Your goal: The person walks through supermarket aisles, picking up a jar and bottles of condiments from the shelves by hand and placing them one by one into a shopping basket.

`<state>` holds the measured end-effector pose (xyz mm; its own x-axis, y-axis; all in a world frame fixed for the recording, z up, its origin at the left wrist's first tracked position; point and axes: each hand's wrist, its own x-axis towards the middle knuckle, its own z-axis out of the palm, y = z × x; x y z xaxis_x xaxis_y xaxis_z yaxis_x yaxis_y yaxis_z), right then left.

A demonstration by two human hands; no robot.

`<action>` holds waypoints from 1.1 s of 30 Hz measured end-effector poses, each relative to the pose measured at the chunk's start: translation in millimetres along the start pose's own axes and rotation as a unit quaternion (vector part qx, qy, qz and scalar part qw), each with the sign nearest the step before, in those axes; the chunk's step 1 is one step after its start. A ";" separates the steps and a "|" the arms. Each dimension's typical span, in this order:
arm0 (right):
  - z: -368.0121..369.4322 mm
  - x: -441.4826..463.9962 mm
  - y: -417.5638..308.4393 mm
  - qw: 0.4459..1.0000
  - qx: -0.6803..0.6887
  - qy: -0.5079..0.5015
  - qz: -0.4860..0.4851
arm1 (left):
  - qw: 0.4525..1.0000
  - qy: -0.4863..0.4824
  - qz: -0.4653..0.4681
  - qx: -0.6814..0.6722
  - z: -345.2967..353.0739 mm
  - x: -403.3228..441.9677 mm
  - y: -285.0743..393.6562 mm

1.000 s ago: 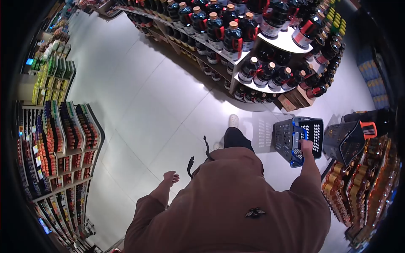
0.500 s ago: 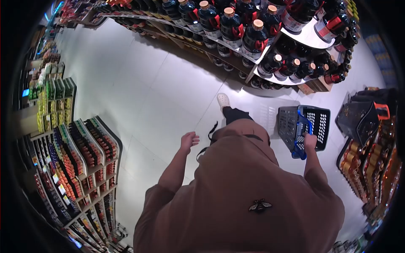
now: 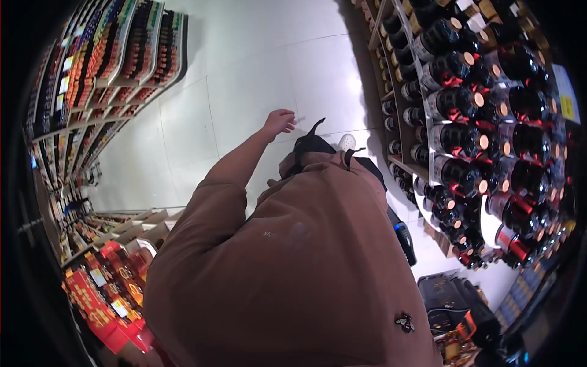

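My left hand [image 3: 280, 122] hangs in the air over the pale tiled floor [image 3: 244, 67], fingers apart and holding nothing. My right hand is hidden behind my brown shirt [image 3: 293, 257]. Past the shirt's right side shows a small part of the dark basket [image 3: 405, 243] with a blue piece on it; its handle and what grips it are out of sight. One light-coloured shoe [image 3: 347, 142] shows beyond the shirt's front hem.
Shelves of dark corked bottles [image 3: 455, 137] run along the right. Packed shelves [image 3: 131, 61] stand at the upper left, red boxes [image 3: 98, 300] at the lower left. Another dark basket [image 3: 443, 293] with an orange part is at the lower right.
The view has turned: the bottle shelves now fill the right side, and the near basket has slipped mostly behind my shirt. My right hand has gone out of view. My left hand appears higher.
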<state>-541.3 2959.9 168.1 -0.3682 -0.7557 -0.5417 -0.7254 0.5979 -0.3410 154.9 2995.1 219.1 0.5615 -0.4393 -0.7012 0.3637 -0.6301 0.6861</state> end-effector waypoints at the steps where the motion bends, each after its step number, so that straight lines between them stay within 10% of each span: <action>1: 1.4 1.5 -8.2 1.000 0.000 -0.005 -0.003 | 1.000 0.010 -0.016 -0.001 -7.1 5.3 -10.4; 10: 71.9 -25.3 -62.0 0.992 -0.046 0.068 -0.092 | 0.979 0.030 -0.202 0.011 -61.1 16.3 -59.0; 12: 84.8 -42.4 -112.1 0.971 0.149 0.122 0.140 | 0.982 -0.014 -0.152 0.108 -67.8 26.9 -25.1; 14: 88.8 -48.7 -128.6 0.958 0.195 0.122 0.169 | 0.773 -0.212 0.200 0.564 -137.7 127.6 -58.7; 15: 107.2 -31.6 -104.8 0.993 0.039 0.086 0.068 | 0.726 -0.224 0.202 0.618 -154.6 141.1 -38.6; 16: 78.3 -54.4 -158.6 0.966 0.136 0.092 0.199 | 0.716 -0.231 0.168 0.636 -162.4 151.5 -12.8; 23: 72.8 -84.6 -228.6 0.950 0.166 0.118 0.236 | 0.933 -0.129 -0.088 0.325 -165.2 224.8 207.2; 33: 139.6 -107.6 -298.1 0.954 0.140 0.144 0.224 | 0.923 -0.220 0.087 0.304 -122.7 231.8 378.3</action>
<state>-204.3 2900.3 220.8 -0.7785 -0.4263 -0.4606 -0.2892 0.8950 -0.3396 513.8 2733.4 339.9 0.1674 -0.7010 -0.6932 -0.2633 -0.7094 0.6538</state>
